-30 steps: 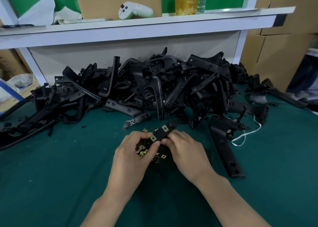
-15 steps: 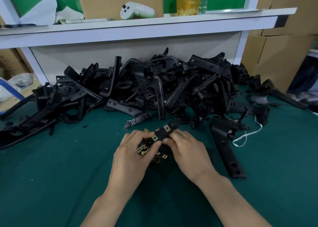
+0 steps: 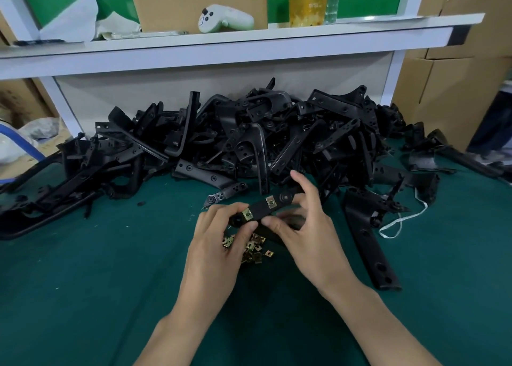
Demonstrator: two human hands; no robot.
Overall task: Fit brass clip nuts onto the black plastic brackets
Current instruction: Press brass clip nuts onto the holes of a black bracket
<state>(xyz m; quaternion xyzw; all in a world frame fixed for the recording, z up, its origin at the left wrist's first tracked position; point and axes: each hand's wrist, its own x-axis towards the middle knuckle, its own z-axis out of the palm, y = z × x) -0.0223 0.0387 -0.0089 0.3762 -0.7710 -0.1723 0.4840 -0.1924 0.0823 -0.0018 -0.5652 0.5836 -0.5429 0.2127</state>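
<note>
Two grips, left hand (image 3: 213, 249) and right hand (image 3: 310, 243), tight on the bracket (image 3: 260, 211), higher above the clip nuts (image 3: 254, 250) than before

The brackets (image 3: 249, 144) are black, the clip nuts (image 3: 253, 250) brassy gold, the counter (image 3: 97, 282) plain dark green, the shelf (image 3: 221, 44) white, the cardboard (image 3: 171, 8) brown, the controller (image 3: 225, 20) off-white.

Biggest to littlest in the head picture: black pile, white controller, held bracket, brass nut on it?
1. black pile
2. held bracket and white controller look about alike; the bracket is nearer, so no ranking between them
3. brass nut
</note>
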